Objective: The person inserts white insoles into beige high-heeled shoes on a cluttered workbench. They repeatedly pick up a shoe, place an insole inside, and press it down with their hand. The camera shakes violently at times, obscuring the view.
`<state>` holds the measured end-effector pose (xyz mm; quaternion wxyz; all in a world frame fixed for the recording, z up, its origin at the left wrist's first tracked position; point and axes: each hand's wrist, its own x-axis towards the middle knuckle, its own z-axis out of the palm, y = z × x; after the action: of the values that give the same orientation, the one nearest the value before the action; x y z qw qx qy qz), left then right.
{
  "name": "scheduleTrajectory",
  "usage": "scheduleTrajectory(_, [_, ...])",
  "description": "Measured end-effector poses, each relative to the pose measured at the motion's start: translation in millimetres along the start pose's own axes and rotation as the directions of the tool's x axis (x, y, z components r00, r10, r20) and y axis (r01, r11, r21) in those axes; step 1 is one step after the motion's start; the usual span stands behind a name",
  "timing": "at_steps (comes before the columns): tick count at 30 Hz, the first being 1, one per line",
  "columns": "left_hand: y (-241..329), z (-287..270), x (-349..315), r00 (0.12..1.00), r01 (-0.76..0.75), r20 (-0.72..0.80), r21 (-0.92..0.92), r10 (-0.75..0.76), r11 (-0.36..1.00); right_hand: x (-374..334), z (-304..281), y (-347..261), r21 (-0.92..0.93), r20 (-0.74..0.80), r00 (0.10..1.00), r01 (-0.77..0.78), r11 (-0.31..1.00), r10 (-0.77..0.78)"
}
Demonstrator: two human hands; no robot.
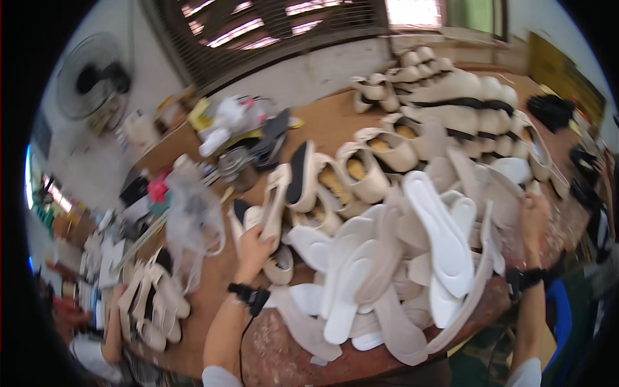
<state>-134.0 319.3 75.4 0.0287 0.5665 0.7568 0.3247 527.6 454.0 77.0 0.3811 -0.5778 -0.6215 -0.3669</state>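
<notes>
On the left side of the pile, my left hand (255,246) is closed round the lower end of a beige shoe (276,197) that stands tilted among other shoes. My right hand (534,211) is at the right, its fingers curled together beside a beige insole (506,191); what they grip is blurred. Between my hands lies a loose heap of white insoles (440,235) and beige insoles (380,258). Just behind the heap, several beige shoes (358,171) with yellowish insides stand in a row. Both wrists wear black bands.
More beige shoes with dark soles (458,103) are stacked at the back right. A clear plastic bag (192,219), a glass jar (237,169) and clutter lie on the left. Another person's arm (113,326) is near a group of shoes (155,300). A fan (90,76) hangs at the wall.
</notes>
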Motion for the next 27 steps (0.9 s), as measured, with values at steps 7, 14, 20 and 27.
scheduleTrajectory(7, [34.6, -42.5, -59.4, 0.903, -0.221, -0.311, 0.253, 0.295, 0.942, 65.4, -31.6, -29.5, 0.753, 0.240, 0.890, -0.423, 0.504, 0.388])
scheduleTrajectory(14, [89.9, -122.7, -182.6, 0.857, -0.281, -0.404, 0.156, 0.320, 0.947, 121.9, -154.4, -122.7, 0.748, 0.545, 0.835, -0.448, -0.491, 0.069])
scheduleTrajectory(20, [60.5, -127.3, -316.2, 0.942, -0.318, -0.097, 0.036, 0.320, 0.947, 81.8, -198.9, -223.4, 0.512, 0.677, 0.581, -0.813, -0.279, -0.451])
scheduleTrajectory(27, [14.4, -87.9, -373.2, 0.986, -0.107, 0.122, -0.054, 0.112, 0.993, 7.7, -230.6, -317.1, 0.650, 0.673, 0.508, -0.753, 0.101, -0.537])
